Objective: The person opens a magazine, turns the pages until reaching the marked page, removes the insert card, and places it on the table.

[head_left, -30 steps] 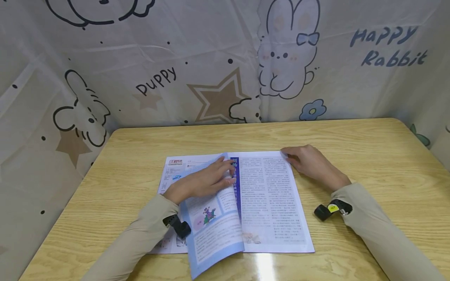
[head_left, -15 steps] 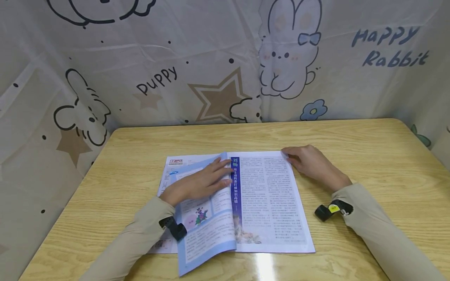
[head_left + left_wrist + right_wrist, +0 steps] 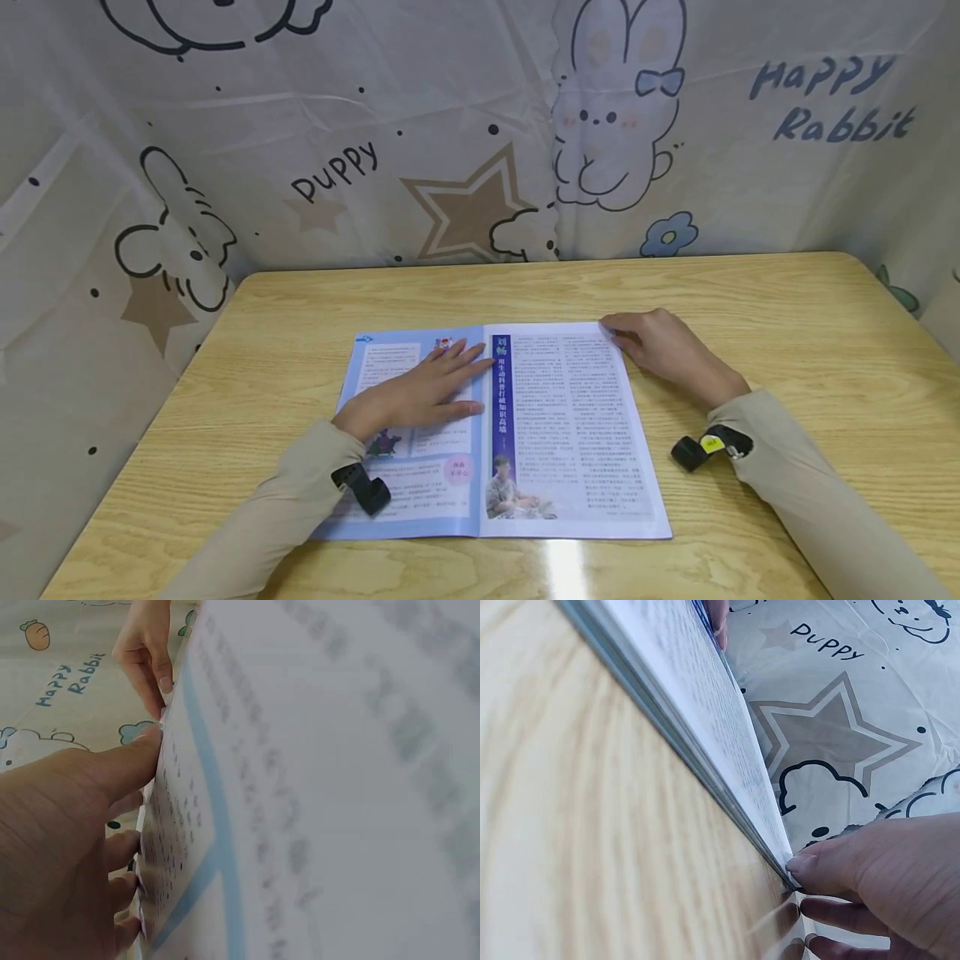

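An open magazine (image 3: pixel 577 417) lies on the table, its left page (image 3: pixel 420 525) blue-bordered and its right page white with a dark blue title strip. My left hand (image 3: pixel 416 396) rests on the left page, fingers spread toward the centre fold. In the left wrist view its thumb and fingertips touch the paper. At the far right corner, my right hand (image 3: pixel 671 350) pinches the page. The right wrist view shows the thumb (image 3: pixel 806 866) on top of the corner, with curled fingers below it at the edge.
The wood-grain table (image 3: pixel 787 333) extends around the magazine on all sides. Behind it hangs a pale cloth (image 3: pixel 300 108) printed with cartoon animals, stars and words. A black wrist camera (image 3: pixel 367 487) sits on the left sleeve, another (image 3: pixel 701 450) on the right.
The blue-bordered page, earlier lifted and curved over the fold, has moved left and now lies flat on the left side. My left hand moved slightly left with it. The right hand stayed at its corner.
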Tool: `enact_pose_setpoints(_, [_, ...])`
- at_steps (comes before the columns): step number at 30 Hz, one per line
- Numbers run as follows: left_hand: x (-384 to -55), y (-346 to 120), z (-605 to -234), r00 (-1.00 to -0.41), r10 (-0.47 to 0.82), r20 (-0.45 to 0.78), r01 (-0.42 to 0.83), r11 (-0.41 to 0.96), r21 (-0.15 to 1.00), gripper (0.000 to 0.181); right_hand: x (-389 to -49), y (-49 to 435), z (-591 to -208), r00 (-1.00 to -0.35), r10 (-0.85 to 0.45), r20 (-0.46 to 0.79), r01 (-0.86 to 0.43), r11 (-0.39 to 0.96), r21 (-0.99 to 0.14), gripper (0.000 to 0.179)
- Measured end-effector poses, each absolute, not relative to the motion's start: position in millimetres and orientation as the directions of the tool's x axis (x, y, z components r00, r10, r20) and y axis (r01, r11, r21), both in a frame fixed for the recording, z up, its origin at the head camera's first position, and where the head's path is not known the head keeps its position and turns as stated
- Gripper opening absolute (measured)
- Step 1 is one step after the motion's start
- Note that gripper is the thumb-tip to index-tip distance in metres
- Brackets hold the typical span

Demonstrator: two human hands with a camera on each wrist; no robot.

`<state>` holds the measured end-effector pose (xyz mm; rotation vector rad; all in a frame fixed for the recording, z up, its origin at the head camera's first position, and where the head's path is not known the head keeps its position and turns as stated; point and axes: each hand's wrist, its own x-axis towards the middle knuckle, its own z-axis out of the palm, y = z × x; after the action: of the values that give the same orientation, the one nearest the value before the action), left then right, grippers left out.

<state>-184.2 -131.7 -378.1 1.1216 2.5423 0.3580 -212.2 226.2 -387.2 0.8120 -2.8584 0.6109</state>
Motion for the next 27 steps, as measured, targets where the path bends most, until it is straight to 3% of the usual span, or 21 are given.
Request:
enact_pose_setpoints(7, [-183, -129, -379, -0.625, 0.736, -0.261, 0.665, 0.676, 0.316, 0.076, -214, 225, -388, -0.852, -0.481, 0.207, -0.524, 0.781, -0.341, 0.03])
enact_pose_setpoints(19, [-180, -124, -380, -0.672, 0.652, -0.351, 0.581, 0.758, 0.295, 0.09, -214, 209, -383, -0.857, -0.487, 0.167, -0.515, 0.809, -0.284, 0.037])
enact_pose_setpoints(27, [-190, -112, -370, -0.753, 0.617, -0.229, 0.577, 0.786, 0.22, 0.097, -213, 208, -383, -0.873, -0.466, 0.146, -0.488, 0.823, -0.29, 0.034])
